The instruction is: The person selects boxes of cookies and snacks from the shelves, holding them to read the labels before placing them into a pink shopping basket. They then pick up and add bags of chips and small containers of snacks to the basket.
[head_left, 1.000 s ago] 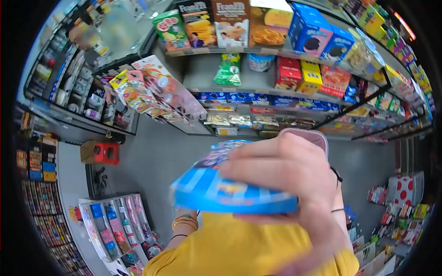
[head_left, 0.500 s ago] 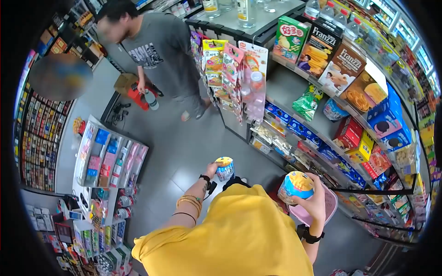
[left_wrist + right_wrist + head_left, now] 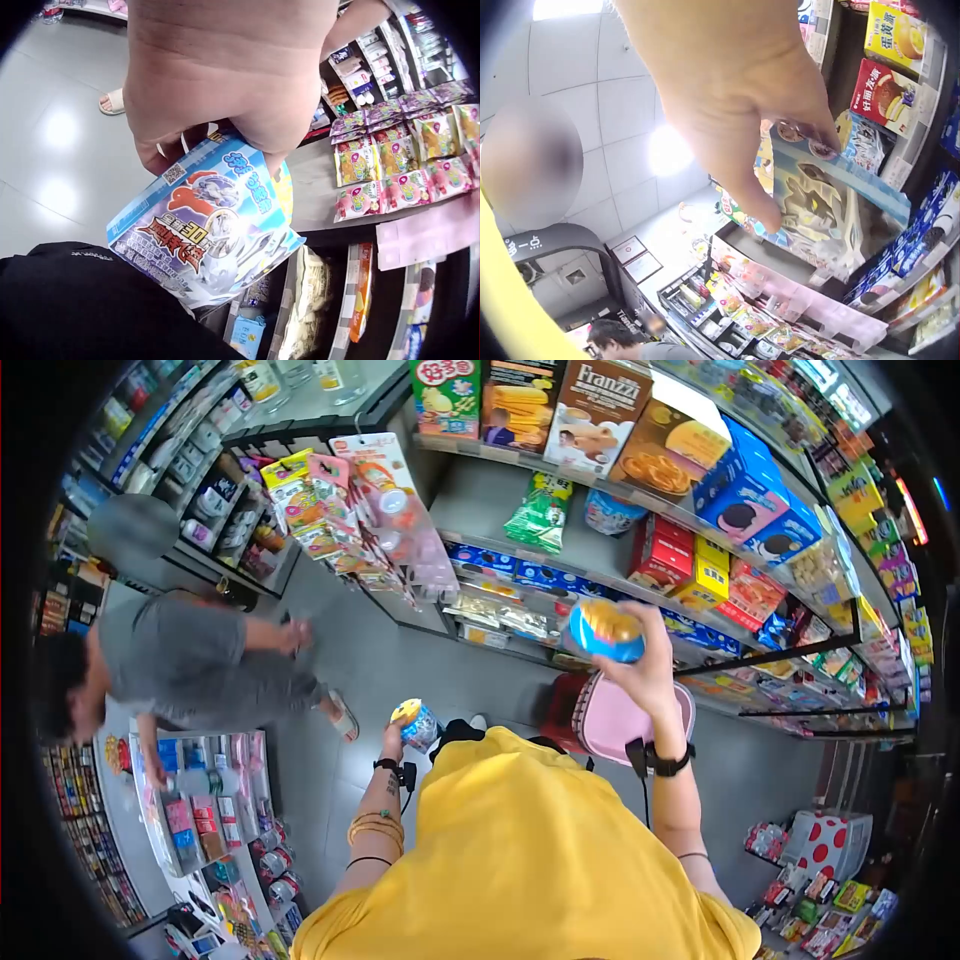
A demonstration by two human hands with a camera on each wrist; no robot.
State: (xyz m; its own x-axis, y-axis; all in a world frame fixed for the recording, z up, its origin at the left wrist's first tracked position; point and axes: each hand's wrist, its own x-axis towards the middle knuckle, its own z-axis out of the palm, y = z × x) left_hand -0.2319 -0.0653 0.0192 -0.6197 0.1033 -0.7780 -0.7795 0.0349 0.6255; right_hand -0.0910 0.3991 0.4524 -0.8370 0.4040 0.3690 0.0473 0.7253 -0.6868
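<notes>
My left hand (image 3: 393,742) grips a blue tub with a yellow top (image 3: 415,724), low and left of my body; in the left wrist view the fingers curl over the printed blue-and-white pack (image 3: 217,217). Raised in front of the snack shelf, my right hand (image 3: 645,665) holds a second blue tub with a yellow top (image 3: 606,630). The right wrist view has thumb and fingers around this pack (image 3: 825,206), its lower part apart from the shelf. A similar blue tub (image 3: 612,512) stands on the shelf beside a green bag (image 3: 541,510).
A pink basket (image 3: 640,722) is below my right forearm. Boxed snacks (image 3: 665,553) line the shelf ahead, and hanging candy packs (image 3: 318,510) project at its left end. A person in grey (image 3: 190,660) is at the left, near a display rack (image 3: 205,800).
Both tubs are now held apart, where one second ago a blue pack was close to the camera. Since half a second ago, my right hand has risen toward the shelf; the person in grey has moved.
</notes>
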